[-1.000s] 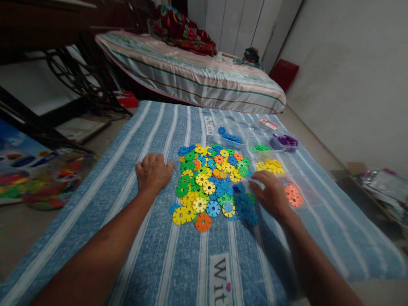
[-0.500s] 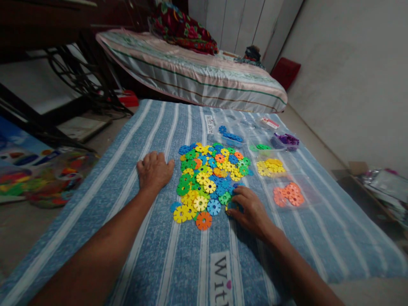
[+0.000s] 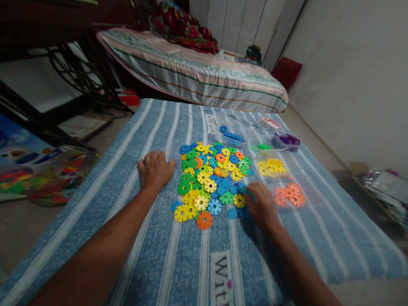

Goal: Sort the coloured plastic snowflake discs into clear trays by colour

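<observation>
The right hand [image 3: 262, 206] is lying palm-down at the 4 o'clock edge of the mixed pile of discs [image 3: 212, 176], fingers loosely curled and only partly spread. Its fingertips are resting on a few blue discs [image 3: 241, 212] at the pile's rim; whether any disc is actually pinched between the fingers cannot be told, since the hand is covering them. A yellow disc [image 3: 239, 200] is sitting just beside the fingertips at 10 o'clock of the hand.

The left hand [image 3: 155, 169] is pressing flat on the striped blue cloth [image 3: 153, 238], fingers together and extended, gripping nothing, just beside the pile at its 9 o'clock side.

The pile is holding dozens of notched discs in yellow, green, blue and orange, too many and too overlapped for an exact count. 1 orange disc [image 3: 204, 220] is lying at the pile's 6 o'clock edge.

Outward from the right hand, 5 sorted groups are lying on the cloth: orange discs [image 3: 289, 194] at 2 o'clock of the hand, yellow discs [image 3: 270, 166] beyond them, then green discs [image 3: 262, 147], purple discs [image 3: 287, 139] in a clear tub, and a blue group [image 3: 232, 137] at 12 o'clock of the pile. The discs in each group are too small to count.
</observation>
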Available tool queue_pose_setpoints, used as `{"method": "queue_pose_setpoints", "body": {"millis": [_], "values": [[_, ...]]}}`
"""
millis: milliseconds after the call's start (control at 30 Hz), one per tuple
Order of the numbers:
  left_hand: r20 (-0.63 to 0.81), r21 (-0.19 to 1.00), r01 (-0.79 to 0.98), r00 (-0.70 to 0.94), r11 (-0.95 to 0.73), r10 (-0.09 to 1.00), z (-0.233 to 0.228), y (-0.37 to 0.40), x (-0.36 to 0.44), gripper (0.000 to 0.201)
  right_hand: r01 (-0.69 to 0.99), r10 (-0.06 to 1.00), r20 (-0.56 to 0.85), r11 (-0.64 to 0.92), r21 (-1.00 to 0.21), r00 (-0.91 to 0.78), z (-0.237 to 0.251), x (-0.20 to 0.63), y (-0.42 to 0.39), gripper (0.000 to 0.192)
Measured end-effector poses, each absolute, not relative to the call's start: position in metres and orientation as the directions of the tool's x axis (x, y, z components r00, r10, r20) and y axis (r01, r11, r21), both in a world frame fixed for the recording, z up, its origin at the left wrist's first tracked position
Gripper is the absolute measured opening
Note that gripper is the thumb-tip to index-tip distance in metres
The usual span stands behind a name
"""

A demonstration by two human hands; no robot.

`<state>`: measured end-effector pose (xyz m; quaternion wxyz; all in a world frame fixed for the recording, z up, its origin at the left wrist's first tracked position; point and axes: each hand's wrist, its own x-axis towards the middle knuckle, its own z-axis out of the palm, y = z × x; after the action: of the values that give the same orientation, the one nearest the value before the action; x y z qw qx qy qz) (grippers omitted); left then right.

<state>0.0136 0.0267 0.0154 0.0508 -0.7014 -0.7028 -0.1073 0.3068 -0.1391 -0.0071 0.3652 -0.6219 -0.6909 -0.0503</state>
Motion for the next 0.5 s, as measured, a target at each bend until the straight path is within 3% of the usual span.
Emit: {"method": "queue_pose_setpoints", "body": {"millis": [267, 500], "values": [[0.226, 0.064, 0.998, -0.013, -0.002, 0.974, 0.014, 0.029, 0.013, 0.045, 0.927, 0.897, 0.434, 0.232, -0.295, -0.087, -0.015, 0.299, -0.153, 0.024], [0.208, 0.068, 0.998, -0.019, 0.005, 0.978, 0.016, 0.030, 0.013, 0.044, 0.918, 0.855, 0.512, 0.265, -0.294, -0.082, -0.010, 0.295, -0.148, 0.016]]}}
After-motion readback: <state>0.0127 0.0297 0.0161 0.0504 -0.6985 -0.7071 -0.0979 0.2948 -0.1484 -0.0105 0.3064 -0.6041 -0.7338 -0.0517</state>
